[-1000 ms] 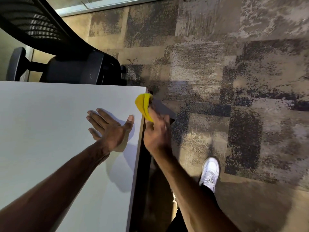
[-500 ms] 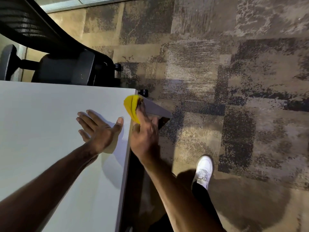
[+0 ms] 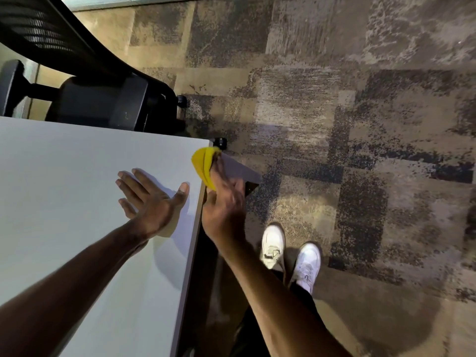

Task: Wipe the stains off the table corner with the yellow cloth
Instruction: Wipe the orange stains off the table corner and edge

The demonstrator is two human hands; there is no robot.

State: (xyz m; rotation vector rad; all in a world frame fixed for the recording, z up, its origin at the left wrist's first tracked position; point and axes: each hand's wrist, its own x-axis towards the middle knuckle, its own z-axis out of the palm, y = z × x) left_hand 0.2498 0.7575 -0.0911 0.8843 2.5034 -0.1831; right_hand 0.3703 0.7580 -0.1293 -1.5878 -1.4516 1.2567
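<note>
Here the yellow cloth [image 3: 203, 164] sits at the far right corner of the white table [image 3: 77, 215], bunched into a folded wad that wraps over the table's right edge just short of the corner tip. The right hand [image 3: 224, 204] holds it there from off the table's side: its fingers [image 3: 219, 173] reach forward along the outer face of the cloth and the thumb lies nearer the table edge, so the cloth is caught between them. Motion blur smears this hand, and how tightly it grips cannot be told.

The left hand [image 3: 152, 202] is on the tabletop near the right edge, a little nearer the person than the cloth and apart from it. Its fingers are straight and fanned out, the thumb points toward the right edge, and it holds nothing; the heel of the hand looks to rest on the surface, with a shadow beneath it.

No stain can be made out on the pale tabletop in this view.

Beyond the table's far edge stands a black office chair [image 3: 103, 101] with a mesh back. A grey slanted part of the table's frame [image 3: 240, 172] shows below the corner, beside the right hand. Two white shoes [image 3: 273, 244] stand on the mottled brown and grey carpet [image 3: 360, 124] to the right of the table
</note>
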